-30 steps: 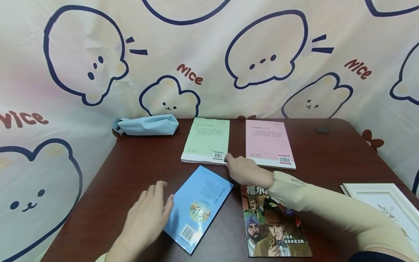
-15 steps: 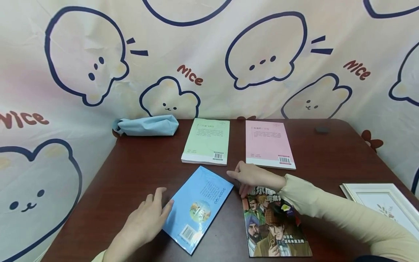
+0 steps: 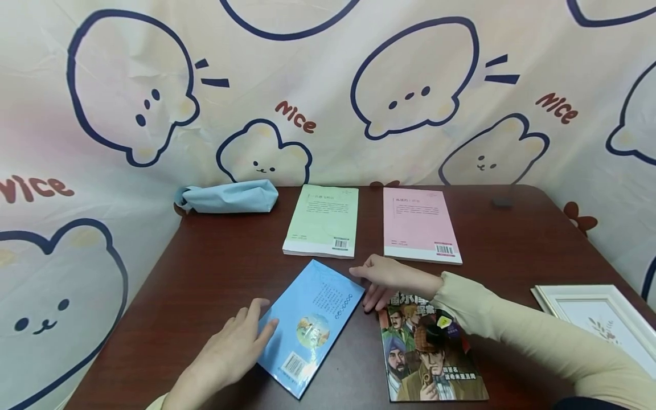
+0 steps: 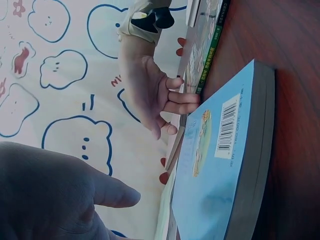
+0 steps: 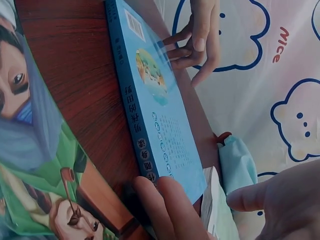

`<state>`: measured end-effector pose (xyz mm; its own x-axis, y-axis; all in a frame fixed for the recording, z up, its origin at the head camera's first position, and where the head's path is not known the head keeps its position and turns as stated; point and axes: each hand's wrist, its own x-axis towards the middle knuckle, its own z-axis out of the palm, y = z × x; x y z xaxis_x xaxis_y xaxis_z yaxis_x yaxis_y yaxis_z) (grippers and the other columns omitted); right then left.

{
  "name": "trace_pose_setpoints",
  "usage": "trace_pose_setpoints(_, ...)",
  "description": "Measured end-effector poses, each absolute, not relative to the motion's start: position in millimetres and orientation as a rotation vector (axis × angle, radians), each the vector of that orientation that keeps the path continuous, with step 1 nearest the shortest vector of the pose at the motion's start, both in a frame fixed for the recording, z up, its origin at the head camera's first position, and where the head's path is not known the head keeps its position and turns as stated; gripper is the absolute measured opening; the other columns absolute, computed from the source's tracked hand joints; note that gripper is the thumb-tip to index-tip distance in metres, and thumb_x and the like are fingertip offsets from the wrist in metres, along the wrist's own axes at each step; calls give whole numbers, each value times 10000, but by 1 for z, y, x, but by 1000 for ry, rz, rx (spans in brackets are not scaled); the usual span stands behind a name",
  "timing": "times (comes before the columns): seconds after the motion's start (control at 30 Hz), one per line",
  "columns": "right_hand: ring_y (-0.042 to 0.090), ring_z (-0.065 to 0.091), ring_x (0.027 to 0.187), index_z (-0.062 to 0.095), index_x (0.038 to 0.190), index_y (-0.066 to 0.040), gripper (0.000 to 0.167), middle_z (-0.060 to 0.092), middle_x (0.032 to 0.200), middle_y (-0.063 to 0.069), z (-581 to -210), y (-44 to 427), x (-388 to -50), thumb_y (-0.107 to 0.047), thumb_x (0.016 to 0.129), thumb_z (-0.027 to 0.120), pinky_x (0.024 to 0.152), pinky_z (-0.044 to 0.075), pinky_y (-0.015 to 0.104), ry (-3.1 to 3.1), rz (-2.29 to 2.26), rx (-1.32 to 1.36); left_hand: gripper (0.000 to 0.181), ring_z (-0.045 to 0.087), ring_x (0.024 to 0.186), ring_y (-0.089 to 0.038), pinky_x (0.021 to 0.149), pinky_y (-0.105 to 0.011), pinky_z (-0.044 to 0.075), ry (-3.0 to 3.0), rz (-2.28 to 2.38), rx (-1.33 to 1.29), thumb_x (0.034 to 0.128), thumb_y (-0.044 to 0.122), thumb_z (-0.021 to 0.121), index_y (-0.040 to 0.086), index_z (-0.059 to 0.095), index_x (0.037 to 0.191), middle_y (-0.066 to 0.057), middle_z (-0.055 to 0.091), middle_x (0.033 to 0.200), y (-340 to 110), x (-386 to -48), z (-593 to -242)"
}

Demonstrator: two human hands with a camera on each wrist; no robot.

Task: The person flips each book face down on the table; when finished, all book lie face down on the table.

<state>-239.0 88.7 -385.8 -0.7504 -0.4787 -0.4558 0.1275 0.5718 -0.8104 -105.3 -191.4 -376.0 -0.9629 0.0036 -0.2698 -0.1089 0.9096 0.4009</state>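
Observation:
A thick blue book lies slantwise on the table, its barcode toward the person. By its left edge is my left hand, fingers spread and relaxed, with the fingertips near the cover. My right hand is at the book's far right corner. In the right wrist view two fingers come up against the spine, while the thumb stays apart from the cover. Beneath the right wrist lies a comic-style book, its top partly covered by that hand and sleeve.
Behind stand a green book and a pink book, both lying flat. A light blue cloth pouch is at the far left. At the right edge lies a white picture frame. A small dark object sits at the back right.
My right hand has come back from the green book's corner to the blue book's far right corner. The left hand has shifted slightly, and the blue book lies almost as before.

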Motion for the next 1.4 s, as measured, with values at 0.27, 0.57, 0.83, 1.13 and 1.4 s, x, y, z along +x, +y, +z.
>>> trace_pose_setpoints(0.27, 281, 724, 635, 489, 921, 32, 391, 715, 745, 229, -388, 87, -241, -348, 1011, 485, 544, 572, 369, 2110, -1212, -242, 550, 530, 1200, -334, 857, -567, 478, 2782, 599, -85, 993, 467, 459, 109, 413, 1408, -157, 514, 1371, -190, -105, -376)
trace_pose_setpoints(0.57, 272, 722, 647, 464, 1050, 48, 393, 718, 765, 198, -388, 87, -241, -343, 1013, 483, 562, 576, 369, 2125, -1225, -243, 538, 537, 1165, -308, 825, -549, 482, 2772, 588, -85, 991, 466, 463, 126, 415, 1405, -152, 527, 1335, -190, -104, -376)
trace_pose_setpoints(0.83, 260, 715, 651, 466, 1077, 30, 388, 702, 788, 198, -388, 83, -242, -352, 1012, 489, 572, 578, 380, 2169, -1227, -268, 582, 545, 1115, -275, 795, -521, 488, 2738, 587, -80, 978, 517, 466, 110, 435, 1393, -125, 545, 1270, -188, -103, -376)
trace_pose_setpoints(1.13, 236, 715, 669, 442, 1098, -54, 323, 673, 791, 181, -390, 75, -243, -351, 1001, 522, 543, 571, 380, 2242, -1243, -299, 543, 601, 1100, -270, 798, -531, 509, 2736, 508, -50, 965, 521, 490, 142, 458, 1354, -134, 582, 1259, -183, -97, -374)
trace_pose_setpoints(1.4, 236, 706, 709, 437, 1151, -46, 374, 635, 844, 194, -390, 71, -247, -374, 994, 524, 551, 572, 381, 2265, -1252, -361, 543, 634, 1059, -267, 755, -500, 520, 2755, 487, 12, 955, 526, 507, 152, 467, 1347, -111, 601, 1226, -180, -91, -374)
